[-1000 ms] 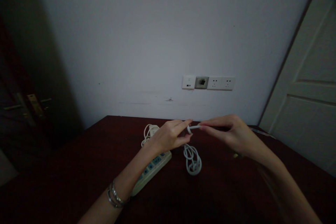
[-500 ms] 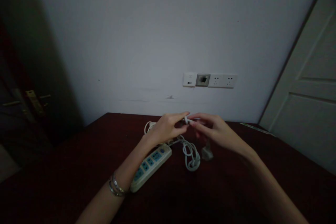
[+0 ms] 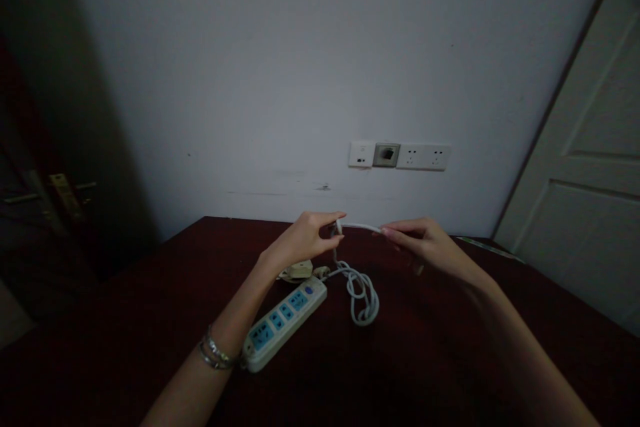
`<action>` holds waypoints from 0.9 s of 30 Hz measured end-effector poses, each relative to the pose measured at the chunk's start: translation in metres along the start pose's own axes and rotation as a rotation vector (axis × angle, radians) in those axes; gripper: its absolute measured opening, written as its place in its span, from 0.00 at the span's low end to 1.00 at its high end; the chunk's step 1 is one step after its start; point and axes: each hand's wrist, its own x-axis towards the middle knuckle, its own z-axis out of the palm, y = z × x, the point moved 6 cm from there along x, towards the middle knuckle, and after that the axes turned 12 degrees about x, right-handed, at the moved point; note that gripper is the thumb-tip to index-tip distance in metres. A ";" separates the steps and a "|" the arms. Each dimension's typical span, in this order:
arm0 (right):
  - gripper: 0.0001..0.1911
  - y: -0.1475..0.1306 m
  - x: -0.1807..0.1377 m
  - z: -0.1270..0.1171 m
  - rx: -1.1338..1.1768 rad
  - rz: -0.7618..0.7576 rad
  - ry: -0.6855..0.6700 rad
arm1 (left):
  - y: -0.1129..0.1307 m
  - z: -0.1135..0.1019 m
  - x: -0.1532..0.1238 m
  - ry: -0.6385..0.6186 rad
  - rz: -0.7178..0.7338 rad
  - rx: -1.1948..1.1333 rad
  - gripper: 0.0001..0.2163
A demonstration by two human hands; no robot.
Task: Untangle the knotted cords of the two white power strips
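A white cable (image 3: 361,291) lies in loose loops on the dark red table (image 3: 125,320), and one stretch of it rises to my hands. My left hand (image 3: 305,240) pinches that raised stretch between thumb and fingers. My right hand (image 3: 425,247) pinches the same stretch a short way to the right, so a taut piece of cable spans the gap. A cream power strip (image 3: 283,321) with blue sockets lies under my left forearm, which wears bracelets (image 3: 215,353).
A row of wall sockets (image 3: 400,155) sits on the white wall above the table's far edge. A white door (image 3: 585,173) stands at the right, a dark door with brass handle (image 3: 60,193) at the left. The room is dim.
My hands have drawn apart, stretching a short piece of cable between them. The coiled loops shifted slightly on the table, and more of the power strip shows.
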 end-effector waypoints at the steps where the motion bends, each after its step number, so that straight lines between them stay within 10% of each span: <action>1: 0.25 -0.004 -0.002 -0.001 -0.045 -0.025 0.010 | 0.001 0.001 -0.001 -0.018 0.003 0.023 0.21; 27: 0.16 -0.034 -0.016 0.021 -0.254 -0.184 -0.047 | 0.030 0.017 -0.007 -0.066 0.169 0.227 0.19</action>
